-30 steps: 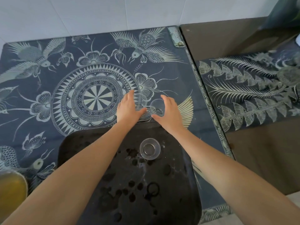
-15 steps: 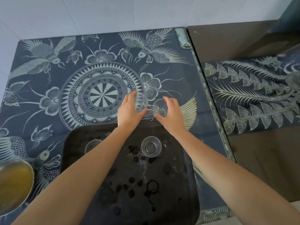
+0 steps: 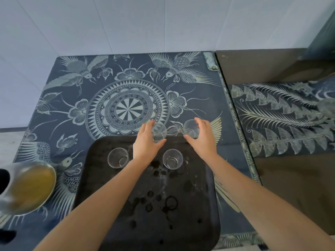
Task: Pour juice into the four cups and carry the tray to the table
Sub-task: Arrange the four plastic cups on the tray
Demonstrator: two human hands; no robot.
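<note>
left hand (image 3: 145, 142) gripping a clear cup (image 3: 159, 133), right hand (image 3: 203, 137) gripping another cup (image 3: 190, 129)

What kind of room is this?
Probably a home kitchen or dining corner: there's a white tiled wall, a patterned tablecloth, and a black tray with clear cups on it.

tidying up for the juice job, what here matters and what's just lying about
Job: black tray; near-left cup; near-right cup; far-left cup in left hand; far-right cup in right hand; juice jug.
Lying about: bird-print cloth; fern-print cloth.
</note>
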